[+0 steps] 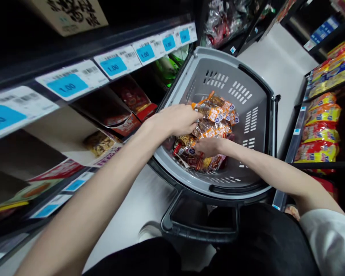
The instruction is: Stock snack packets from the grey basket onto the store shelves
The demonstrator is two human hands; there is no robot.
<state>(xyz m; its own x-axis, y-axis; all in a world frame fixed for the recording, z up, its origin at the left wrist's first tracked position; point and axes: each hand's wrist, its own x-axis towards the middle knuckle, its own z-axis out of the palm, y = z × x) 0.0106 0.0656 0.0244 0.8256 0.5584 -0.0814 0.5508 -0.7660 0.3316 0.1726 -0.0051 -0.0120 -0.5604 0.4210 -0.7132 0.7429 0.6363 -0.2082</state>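
Note:
A grey shopping basket [235,69] stands in front of me with several small snack packets [217,111] inside, clear with orange and white print. My left hand [181,119] reaches over the basket's left side, its fingers closed on the upper orange-and-white packets. Lower down, my right hand [208,147] is in the basket with its fingers curled round the edge of the packets; its fingertips are partly hidden. Red and brown snack packets [197,161] lie beneath both hands at the bottom of the basket.
A dark shelf with blue-and-white price tags [113,67] runs close along the left, above open snack boxes [126,122]. On the right, a shelf holds red and yellow bags [320,132]. The basket's black handle [201,234] points toward my legs. Pale floor [287,50] stretches ahead.

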